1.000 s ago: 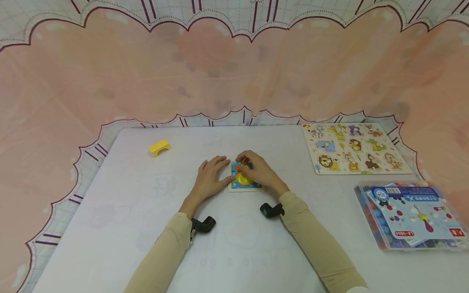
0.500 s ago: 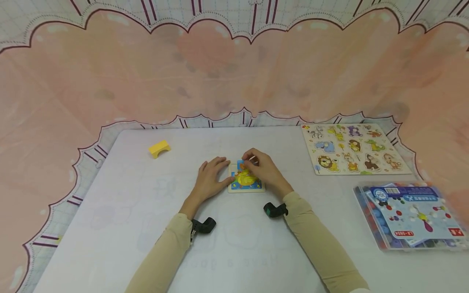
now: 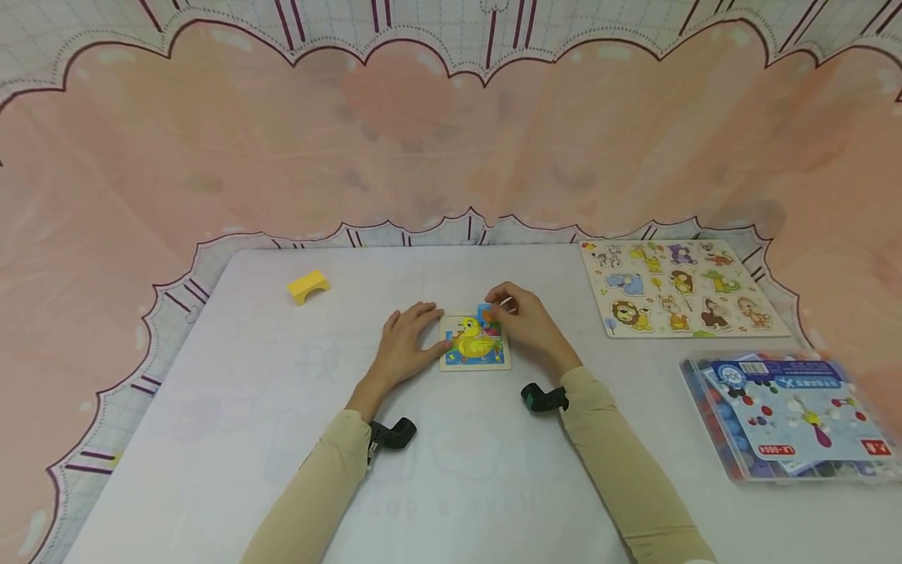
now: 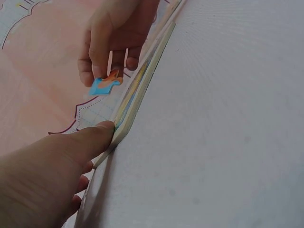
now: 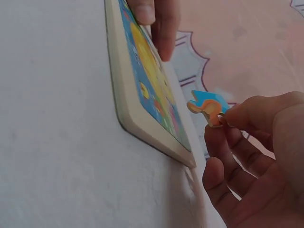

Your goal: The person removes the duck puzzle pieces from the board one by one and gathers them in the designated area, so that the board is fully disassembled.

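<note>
A small square duck puzzle (image 3: 475, 352) with a pale wooden rim lies on the table in the head view. My left hand (image 3: 409, 341) is at its left side, fingers spread on the table and the thumb (image 4: 102, 135) touching the rim. Between thumb and fingertips my right hand (image 3: 528, 325) pinches a blue and orange jigsaw piece (image 5: 209, 104). That piece is raised at the board's upper right corner, tilted, and clear of the board in the right wrist view. The yellow duck (image 3: 470, 341) shows in the board.
A yellow arch block (image 3: 308, 287) lies at the back left of the white table (image 3: 437, 486). An animal puzzle board (image 3: 687, 286) is at the back right. Nearer on the right stands a clear plastic box (image 3: 789, 415) of coloured parts with a printed card.
My right hand has moved right, from over the duck to the board's upper right corner, carrying the jigsaw piece. More of the duck picture shows. The left hand stays in place.
</note>
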`<state>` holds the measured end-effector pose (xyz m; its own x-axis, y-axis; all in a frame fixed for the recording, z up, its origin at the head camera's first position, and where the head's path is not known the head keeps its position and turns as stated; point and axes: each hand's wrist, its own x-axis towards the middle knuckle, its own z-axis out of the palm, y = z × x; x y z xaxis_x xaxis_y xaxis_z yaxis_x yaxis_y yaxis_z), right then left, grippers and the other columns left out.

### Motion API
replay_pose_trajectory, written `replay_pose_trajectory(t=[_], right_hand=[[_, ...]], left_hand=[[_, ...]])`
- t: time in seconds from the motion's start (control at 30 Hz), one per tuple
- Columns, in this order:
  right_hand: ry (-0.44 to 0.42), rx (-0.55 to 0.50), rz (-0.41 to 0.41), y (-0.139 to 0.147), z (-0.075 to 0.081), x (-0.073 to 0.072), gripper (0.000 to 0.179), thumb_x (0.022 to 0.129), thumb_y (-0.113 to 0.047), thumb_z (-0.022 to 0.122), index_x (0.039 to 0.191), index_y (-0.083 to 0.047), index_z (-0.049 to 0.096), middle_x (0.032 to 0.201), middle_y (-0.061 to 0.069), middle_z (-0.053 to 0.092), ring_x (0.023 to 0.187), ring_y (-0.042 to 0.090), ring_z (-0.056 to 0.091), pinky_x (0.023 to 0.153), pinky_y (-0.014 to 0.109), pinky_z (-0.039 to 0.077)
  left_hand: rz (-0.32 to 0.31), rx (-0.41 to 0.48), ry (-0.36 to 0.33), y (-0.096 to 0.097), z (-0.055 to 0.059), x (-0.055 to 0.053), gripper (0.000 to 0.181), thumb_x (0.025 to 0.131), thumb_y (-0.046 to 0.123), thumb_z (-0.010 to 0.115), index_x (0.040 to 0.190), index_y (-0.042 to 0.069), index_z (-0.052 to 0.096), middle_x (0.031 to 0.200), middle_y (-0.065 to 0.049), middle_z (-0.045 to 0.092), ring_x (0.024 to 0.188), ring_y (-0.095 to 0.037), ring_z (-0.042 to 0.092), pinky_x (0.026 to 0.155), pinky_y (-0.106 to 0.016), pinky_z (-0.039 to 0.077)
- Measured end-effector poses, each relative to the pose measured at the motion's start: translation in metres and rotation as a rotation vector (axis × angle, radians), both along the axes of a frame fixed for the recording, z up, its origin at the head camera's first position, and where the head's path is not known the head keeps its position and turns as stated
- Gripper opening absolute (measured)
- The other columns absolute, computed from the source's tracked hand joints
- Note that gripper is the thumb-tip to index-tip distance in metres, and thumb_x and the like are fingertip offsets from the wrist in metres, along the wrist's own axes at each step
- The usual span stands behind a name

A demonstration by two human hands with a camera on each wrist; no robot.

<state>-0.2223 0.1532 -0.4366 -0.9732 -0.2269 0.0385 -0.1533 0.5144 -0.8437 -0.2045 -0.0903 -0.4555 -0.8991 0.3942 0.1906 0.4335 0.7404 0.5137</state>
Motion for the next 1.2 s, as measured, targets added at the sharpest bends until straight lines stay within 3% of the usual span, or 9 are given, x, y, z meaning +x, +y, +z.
replay_pose_trajectory(t=[0.43,0.8,1.2], right_hand=[[0.005,0.04,-0.035,0.022,-0.002,-0.003,0.016,0.094,-0.015,0.055,0.108,-0.009,0.06,0.108,0.01,0.061,0.092,0.023,0.058,0.082,0.031,0.047],[-0.013,0.063,-0.077,0.039,-0.002,-0.004,0.017,0.093,-0.013,0.055,0.107,-0.007,0.061,0.112,0.011,0.064,0.096,0.026,0.057,0.087,0.035,0.046],[0.016,0.185,-0.114,0.04,-0.004,-0.002,0.016,0.094,-0.012,0.054,0.106,-0.005,0.062,0.104,0.011,0.062,0.089,0.023,0.054,0.079,0.032,0.044]], left_hand=[[0.007,0.001,-0.002,0.0,0.001,0.001,0.058,0.085,0.04,0.068,0.133,0.012,0.054,0.143,-0.009,0.047,0.139,-0.028,0.035,0.116,-0.055,0.014],[0.004,0.004,0.001,0.0,0.001,0.001,0.058,0.085,0.041,0.067,0.133,0.012,0.054,0.143,-0.009,0.047,0.138,-0.028,0.035,0.116,-0.055,0.014],[0.011,-0.024,-0.004,0.001,-0.002,-0.002,0.06,0.085,0.044,0.066,0.135,0.014,0.052,0.143,-0.009,0.047,0.138,-0.027,0.035,0.116,-0.055,0.014]])
